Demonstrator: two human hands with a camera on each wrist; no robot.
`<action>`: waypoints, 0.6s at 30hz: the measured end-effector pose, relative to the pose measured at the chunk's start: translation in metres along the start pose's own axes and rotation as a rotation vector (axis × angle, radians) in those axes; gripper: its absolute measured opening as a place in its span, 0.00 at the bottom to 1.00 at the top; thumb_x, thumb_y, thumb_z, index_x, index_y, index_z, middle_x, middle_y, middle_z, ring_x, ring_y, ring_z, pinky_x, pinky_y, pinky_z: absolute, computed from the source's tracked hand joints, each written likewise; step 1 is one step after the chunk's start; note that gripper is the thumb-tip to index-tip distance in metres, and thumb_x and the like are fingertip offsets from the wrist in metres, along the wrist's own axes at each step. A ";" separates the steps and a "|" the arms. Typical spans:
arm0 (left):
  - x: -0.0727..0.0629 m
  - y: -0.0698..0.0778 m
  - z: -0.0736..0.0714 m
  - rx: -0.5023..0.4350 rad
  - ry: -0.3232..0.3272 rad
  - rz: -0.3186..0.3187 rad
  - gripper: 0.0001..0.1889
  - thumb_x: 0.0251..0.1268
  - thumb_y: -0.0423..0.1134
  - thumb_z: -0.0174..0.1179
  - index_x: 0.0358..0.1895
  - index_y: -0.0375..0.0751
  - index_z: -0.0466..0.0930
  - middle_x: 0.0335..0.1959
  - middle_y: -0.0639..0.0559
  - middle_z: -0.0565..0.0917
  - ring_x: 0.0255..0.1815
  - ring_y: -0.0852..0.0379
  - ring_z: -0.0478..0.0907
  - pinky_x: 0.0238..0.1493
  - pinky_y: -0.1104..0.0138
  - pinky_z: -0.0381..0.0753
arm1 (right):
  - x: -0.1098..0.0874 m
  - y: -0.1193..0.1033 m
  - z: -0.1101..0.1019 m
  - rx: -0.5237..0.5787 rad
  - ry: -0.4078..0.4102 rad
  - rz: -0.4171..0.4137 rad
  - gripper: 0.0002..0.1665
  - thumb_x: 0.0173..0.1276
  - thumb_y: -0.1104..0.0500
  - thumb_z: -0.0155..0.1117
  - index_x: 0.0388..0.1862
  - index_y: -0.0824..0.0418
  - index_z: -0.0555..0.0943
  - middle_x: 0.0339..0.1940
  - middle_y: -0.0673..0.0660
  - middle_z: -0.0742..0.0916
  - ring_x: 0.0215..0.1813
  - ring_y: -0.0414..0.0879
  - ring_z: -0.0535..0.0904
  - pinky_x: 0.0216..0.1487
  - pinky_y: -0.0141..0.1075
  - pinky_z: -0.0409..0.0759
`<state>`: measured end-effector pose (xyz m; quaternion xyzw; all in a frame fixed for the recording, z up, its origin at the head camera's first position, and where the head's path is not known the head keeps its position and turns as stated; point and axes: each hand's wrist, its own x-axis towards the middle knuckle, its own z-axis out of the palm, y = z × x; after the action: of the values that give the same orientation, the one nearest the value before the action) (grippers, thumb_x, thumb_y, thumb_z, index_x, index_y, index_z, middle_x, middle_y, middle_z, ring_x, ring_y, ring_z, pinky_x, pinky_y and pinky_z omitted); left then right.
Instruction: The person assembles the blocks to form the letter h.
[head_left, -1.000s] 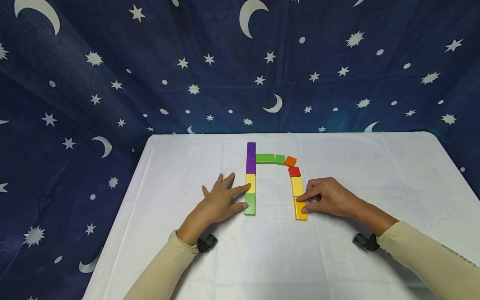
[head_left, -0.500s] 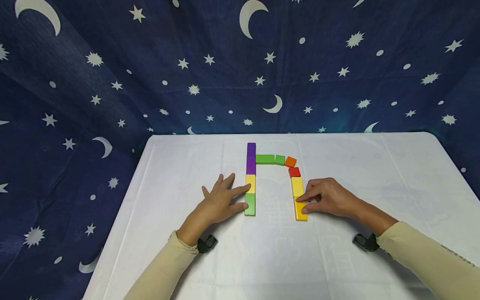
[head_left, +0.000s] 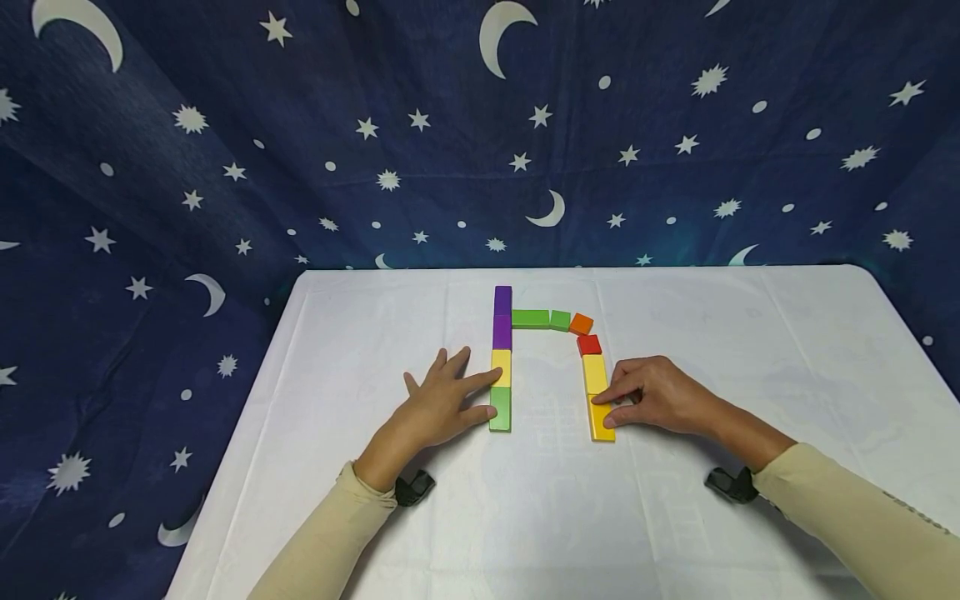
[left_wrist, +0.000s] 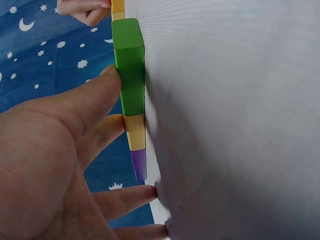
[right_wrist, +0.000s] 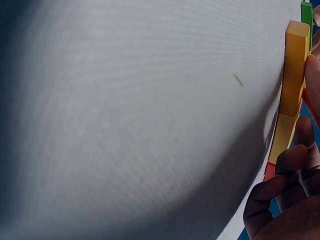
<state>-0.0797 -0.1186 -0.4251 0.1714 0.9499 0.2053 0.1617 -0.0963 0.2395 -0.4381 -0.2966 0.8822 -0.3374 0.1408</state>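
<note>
Small coloured blocks lie end to end on the white cloth. My left hand point(head_left: 435, 404) is spread. Its thumb touches the light green block point(head_left: 500, 408) and its index fingertip touches the pale yellow block point(head_left: 501, 358) beyond it; the other fingers reach down to the cloth in the left wrist view. Two purple blocks point(head_left: 502, 317) continue that column. My right hand point(head_left: 660, 396) rests its thumb and index fingertips on the orange-yellow block point(head_left: 602, 432), with the remaining fingers bent. Above that block sit a yellow block point(head_left: 594, 373) and a red block point(head_left: 589, 345).
A long green block point(head_left: 531, 319), a short green one point(head_left: 560, 321) and a tilted orange one point(head_left: 581, 324) run between the columns' upper parts. White cloth point(head_left: 555, 517) covers the table. Behind it hangs a dark blue curtain point(head_left: 450, 83) with moons and stars.
</note>
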 end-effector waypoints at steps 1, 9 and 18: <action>0.000 0.000 0.000 0.002 0.000 0.000 0.31 0.67 0.61 0.64 0.73 0.70 0.71 0.83 0.41 0.55 0.84 0.29 0.43 0.63 0.16 0.39 | 0.000 0.000 0.000 -0.001 -0.001 -0.001 0.20 0.53 0.48 0.84 0.46 0.46 0.92 0.31 0.38 0.83 0.30 0.35 0.74 0.31 0.27 0.75; 0.001 -0.001 0.000 0.012 0.000 -0.006 0.31 0.67 0.61 0.64 0.73 0.70 0.70 0.83 0.41 0.56 0.83 0.29 0.44 0.63 0.16 0.40 | 0.001 0.001 -0.001 0.001 0.005 -0.019 0.19 0.54 0.49 0.83 0.46 0.47 0.92 0.32 0.38 0.84 0.30 0.35 0.74 0.31 0.27 0.75; 0.002 -0.001 0.000 -0.005 -0.004 0.011 0.32 0.67 0.61 0.64 0.74 0.69 0.70 0.83 0.41 0.56 0.83 0.28 0.43 0.62 0.16 0.40 | -0.008 -0.008 -0.022 0.050 0.193 -0.015 0.18 0.55 0.54 0.83 0.46 0.52 0.92 0.33 0.40 0.85 0.30 0.38 0.75 0.29 0.28 0.75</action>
<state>-0.0820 -0.1187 -0.4260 0.1765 0.9482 0.2079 0.1630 -0.0962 0.2510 -0.4162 -0.2655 0.8809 -0.3873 0.0599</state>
